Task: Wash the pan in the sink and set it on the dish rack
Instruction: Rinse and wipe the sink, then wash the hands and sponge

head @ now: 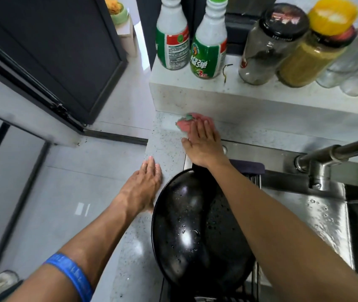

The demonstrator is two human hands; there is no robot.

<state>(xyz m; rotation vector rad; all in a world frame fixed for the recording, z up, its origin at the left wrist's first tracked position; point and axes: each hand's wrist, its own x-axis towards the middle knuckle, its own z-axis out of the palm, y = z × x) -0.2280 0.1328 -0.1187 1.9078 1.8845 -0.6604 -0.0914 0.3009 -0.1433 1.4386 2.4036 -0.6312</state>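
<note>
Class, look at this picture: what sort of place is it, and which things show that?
Most likely a home kitchen: a steel sink with a faucet, a wet black pan, and jars on the ledge.

Two green-and-white plastic bottles stand side by side at the left end of a raised speckled ledge. To their right lean a dark-lidded glass jar, a yellow-capped jar of yellowish powder and a clear bottle. A pink-and-green cloth lies on the countertop below. A steel faucet stands at right.
</note>
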